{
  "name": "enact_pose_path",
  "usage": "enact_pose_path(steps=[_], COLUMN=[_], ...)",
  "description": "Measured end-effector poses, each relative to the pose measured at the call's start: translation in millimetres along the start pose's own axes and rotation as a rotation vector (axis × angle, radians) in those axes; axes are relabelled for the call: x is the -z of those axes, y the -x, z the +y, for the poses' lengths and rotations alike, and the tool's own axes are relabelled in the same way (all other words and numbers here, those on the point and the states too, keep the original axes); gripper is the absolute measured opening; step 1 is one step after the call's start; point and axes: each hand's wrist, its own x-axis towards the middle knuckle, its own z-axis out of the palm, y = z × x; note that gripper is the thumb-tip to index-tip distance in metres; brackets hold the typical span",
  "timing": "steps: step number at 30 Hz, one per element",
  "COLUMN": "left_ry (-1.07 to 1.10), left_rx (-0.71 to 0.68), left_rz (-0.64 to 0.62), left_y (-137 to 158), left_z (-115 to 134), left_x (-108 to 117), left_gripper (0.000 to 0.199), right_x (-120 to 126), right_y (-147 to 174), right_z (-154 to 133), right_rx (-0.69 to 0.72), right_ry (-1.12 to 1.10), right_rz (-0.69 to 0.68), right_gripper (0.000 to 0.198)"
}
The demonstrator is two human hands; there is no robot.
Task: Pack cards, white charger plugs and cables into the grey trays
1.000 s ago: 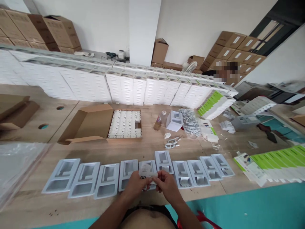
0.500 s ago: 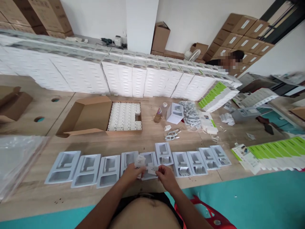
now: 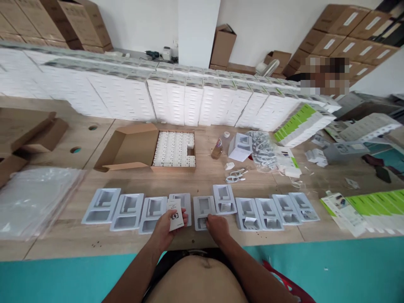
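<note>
My left hand [image 3: 164, 227] is closed round a small stack of white printed leaflets [image 3: 176, 214], with dark symbols on the top one. Beneath them is a grey plastic tray [image 3: 179, 197], partly hidden. My right hand [image 3: 218, 228] has its fingers pinched at the lower compartment of another grey tray [image 3: 203, 205]. A folded leaflet [image 3: 202, 223] lies in that compartment at my fingertips. Just right of it, a tray [image 3: 223, 193] set slightly farther back holds a leaflet. More trays [image 3: 251, 206] with papers in their lower compartments continue to the right; those on the left [image 3: 101, 198] show bare compartments.
Behind the trays stands an open carton [image 3: 176, 169] of white chargers. A bottle [image 3: 217, 149], a white box [image 3: 240, 146], coiled cables [image 3: 234, 176] and bagged cables [image 3: 263, 149] lie to its right. A wall of white boxes [image 3: 170, 103] lines the back. Another person [image 3: 325, 78] is beyond it.
My right hand has carried a leaflet from beside the stack down into the tray's lower compartment. My left hand has shifted left with the stack, now turned face up. The view has swung left.
</note>
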Motion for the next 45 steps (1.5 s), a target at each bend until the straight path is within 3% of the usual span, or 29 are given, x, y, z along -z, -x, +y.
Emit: enact_pose_path(steps=[7, 9, 11, 15, 18, 22, 25, 27, 30, 33, 36, 41, 45], left_ry=[-0.001, -0.045, -0.097, -0.218, -0.228, -0.198, -0.145, -0.091, -0.137, -0.248, -0.347, -0.483, -0.495], left_rx=[-0.123, -0.140, -0.150, -0.116, -0.081, -0.080, -0.022, 0.036, 0.033, -0.067, -0.114, -0.127, -0.162], left_rz=[0.017, 0.031, 0.045, -0.011, -0.003, 0.130, 0.194, 0.190, 0.070, -0.046, -0.084, -0.134, -0.236], left_y=[13.9, 19.3, 25.8, 40.3, 48.9, 55.2, 58.3, 60.0, 60.4, 57.2, 52.3, 46.5, 41.1], left_z=[-27.1, -38.8, -50.8, -72.1, -81.7, -83.6, -79.4, -75.2, -66.5, -51.6, -26.8, 26.0, 58.4], left_x=[2.0, -4.9, -14.1, -32.9, -40.0, -34.8, -26.7, -23.5, -20.2, -10.1, 11.4, 55.1, 80.6], left_gripper=[0.027, 0.033, 0.039, 0.040, 0.041, 0.038, 0.036, 0.045, 0.047, 0.045, 0.044, 0.042, 0.034], right_x=[19.2, 28.0, 34.6, 37.7, 35.6, 37.4, 45.4, 51.2, 54.1, 48.0, 38.3, 30.1, 30.6], right_y=[10.3, 15.0, 22.3, 42.9, 54.5, 60.1, 64.5, 69.2, 76.7, 81.5, 80.4, 66.1, 56.3], right_z=[18.5, 21.9, 21.3, 13.2, 11.2, 17.1, 22.2, 23.4, 17.0, -5.1, -43.2, -116.3, -160.2], right_rx=[0.038, 0.063, 0.123, 0.282, 0.265, 0.182, 0.245, 0.430, 0.743, 0.825, 0.703, 0.178, 0.033], right_ry=[-0.004, -0.188, -0.509, -1.124, -1.358, -1.534, -1.454, -1.243, -0.859, -0.651, -0.695, -1.081, -1.101], right_rz=[0.089, 0.131, 0.109, -0.156, -0.206, -0.199, -0.036, 0.103, 0.264, 0.381, 0.420, 0.340, 0.275], right_gripper=[0.012, 0.017, 0.024, 0.025, 0.024, 0.022, 0.014, 0.008, 0.021, 0.025, 0.010, 0.023, 0.030])
